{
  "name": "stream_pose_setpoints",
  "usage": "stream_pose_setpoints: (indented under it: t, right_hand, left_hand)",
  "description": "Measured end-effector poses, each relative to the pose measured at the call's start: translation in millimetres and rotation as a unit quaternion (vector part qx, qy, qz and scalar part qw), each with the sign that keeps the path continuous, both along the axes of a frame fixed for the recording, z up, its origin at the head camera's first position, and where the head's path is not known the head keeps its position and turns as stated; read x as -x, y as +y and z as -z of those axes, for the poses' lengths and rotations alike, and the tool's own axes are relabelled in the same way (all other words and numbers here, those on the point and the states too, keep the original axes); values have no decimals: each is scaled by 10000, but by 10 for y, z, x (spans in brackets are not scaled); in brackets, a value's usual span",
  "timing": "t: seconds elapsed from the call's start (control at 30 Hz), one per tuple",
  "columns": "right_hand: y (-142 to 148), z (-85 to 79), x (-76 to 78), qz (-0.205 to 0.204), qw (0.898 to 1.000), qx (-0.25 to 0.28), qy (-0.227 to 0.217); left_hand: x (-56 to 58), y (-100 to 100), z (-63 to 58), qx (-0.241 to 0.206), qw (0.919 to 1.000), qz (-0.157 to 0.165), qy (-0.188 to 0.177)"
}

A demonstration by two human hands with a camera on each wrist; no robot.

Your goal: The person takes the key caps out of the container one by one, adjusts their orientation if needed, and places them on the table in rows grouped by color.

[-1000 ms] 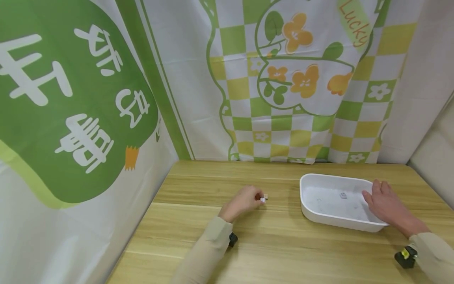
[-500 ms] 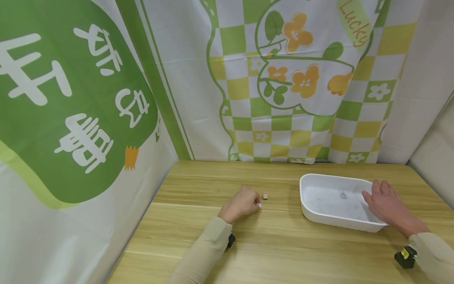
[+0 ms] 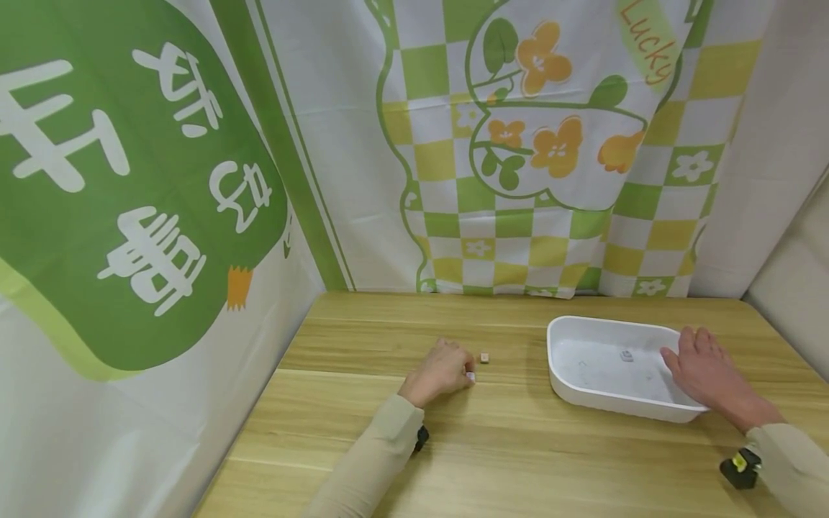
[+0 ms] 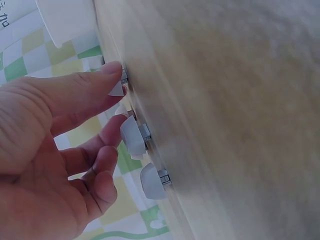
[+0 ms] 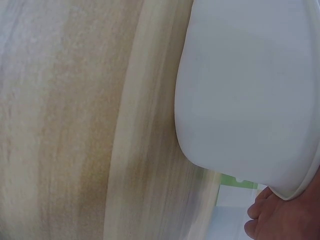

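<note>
My left hand (image 3: 443,370) is low over the table, left of the tray, its thumb and a finger pinching a small white keycap (image 4: 116,90). In the head view that keycap (image 3: 470,376) peeks out at the fingertips. A second keycap (image 3: 484,358) sits just beyond them. The left wrist view shows more white keycaps close to the curled fingers, one keycap (image 4: 132,136) near the fingertips and another (image 4: 151,181) farther along, each with a grey stem. My right hand (image 3: 706,370) rests over the right rim of a white tray (image 3: 622,403), fingers extended and thumb toward the inside.
Inside the tray lies a light-coloured keycap (image 3: 626,356), with small faint marks around it on the bottom. The wooden table (image 3: 518,460) ends at a patterned cloth (image 3: 505,252) behind. Another printed cloth (image 3: 162,345) hangs along the left side.
My left hand has drawn its keycap slightly toward me and left, away from the keycap beside it, which now shows on its own. The right hand and tray keep their place.
</note>
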State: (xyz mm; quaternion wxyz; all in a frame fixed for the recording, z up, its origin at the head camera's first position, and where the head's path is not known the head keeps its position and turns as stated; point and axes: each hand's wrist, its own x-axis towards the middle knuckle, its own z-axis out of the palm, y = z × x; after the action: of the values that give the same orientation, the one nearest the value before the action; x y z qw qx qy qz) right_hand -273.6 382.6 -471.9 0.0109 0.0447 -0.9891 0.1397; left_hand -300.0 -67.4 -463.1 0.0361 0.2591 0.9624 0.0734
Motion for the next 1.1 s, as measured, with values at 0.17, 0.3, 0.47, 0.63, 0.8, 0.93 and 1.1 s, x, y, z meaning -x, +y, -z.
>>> stream_pose_setpoints:
  t: [0.17, 0.3, 0.47, 0.63, 0.8, 0.93, 1.1]
  right_hand:
    - [-17, -28, -17, 24, 10000, 41, -43]
    - [-17, -26, -24, 24, 10000, -48, 8]
    - [-14, -23, -27, -15, 9999, -82, 60]
    - [-13, -19, -32, -18, 10000, -42, 6]
    - [-4, -5, -27, 4, 10000, -53, -13]
    - [3, 5, -26, -36, 10000, -53, 25]
    - [4, 4, -9, -47, 9999, -88, 56]
  left_hand:
    - [0, -10, -10, 142, 9999, -50, 31]
    - [-13, -19, -36, 227, 9997, -105, 1]
    - [-14, -28, -107, 282, 9996, -76, -55]
    - [44, 7, -243, 81, 9999, 17, 152]
    - [121, 103, -366, -161, 9994, 147, 269]
    - [142, 203, -430, -315, 9991, 249, 124]
    - [133, 375, -523, -490, 9978, 436, -12]
